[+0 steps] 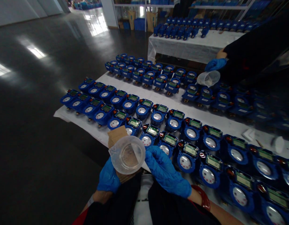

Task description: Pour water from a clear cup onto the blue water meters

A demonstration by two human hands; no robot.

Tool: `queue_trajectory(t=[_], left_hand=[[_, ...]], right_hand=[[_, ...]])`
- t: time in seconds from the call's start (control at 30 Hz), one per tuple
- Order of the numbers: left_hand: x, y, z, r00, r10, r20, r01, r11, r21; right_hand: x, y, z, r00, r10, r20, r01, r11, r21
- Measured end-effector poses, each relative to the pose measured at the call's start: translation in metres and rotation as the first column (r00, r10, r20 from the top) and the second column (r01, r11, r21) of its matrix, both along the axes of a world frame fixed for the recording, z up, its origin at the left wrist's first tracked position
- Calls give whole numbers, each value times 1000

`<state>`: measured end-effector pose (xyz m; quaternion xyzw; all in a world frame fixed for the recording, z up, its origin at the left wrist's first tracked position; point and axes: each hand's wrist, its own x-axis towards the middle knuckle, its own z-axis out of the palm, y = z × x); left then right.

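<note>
My left hand, in a blue glove, is closed round a clear plastic cup and a stack of brown cardboard pieces held behind it. The cup's mouth faces me. My right hand, also in a blue glove, rests at the cup's right rim with fingers curled; I cannot make out anything in it. Both hands hover over the near edge of a white-covered table, next to a row of blue water meters with round dials and small green displays.
Several rows of blue meters cover the long table. At the far right a co-worker's blue-gloved hand holds another clear cup. A second white table with more meters stands behind. Dark glossy floor lies to the left.
</note>
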<state>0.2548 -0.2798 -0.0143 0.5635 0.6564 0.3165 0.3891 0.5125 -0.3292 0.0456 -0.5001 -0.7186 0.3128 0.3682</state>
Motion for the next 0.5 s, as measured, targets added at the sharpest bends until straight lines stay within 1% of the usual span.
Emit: queue_trajectory(t=[0.1,0.23,0.33,0.4,0.5], left_hand=[[-5,1,-1,1000,-24,8,24,999,-28],[-12,0,-7,999,-30,19,31,999,-43],[-12,-3,-10,999,-31,38,32,999,-41],[-7,-6,-9,999,-16,48,17,1000,-26],[3,-10,-4,995,59,80,-60,998,3]], right_hand=[[2,-1,-5,1000,11,-21,-12,998,-67],[0,1,-4,998,2,-59,-6,998,-62],[-2,3,-3,997,-8,-80,2,997,-71],[-3,4,-5,999,-5,-52,2,999,-50],[-3,4,-5,1000,14,0,-14,1000,-15]])
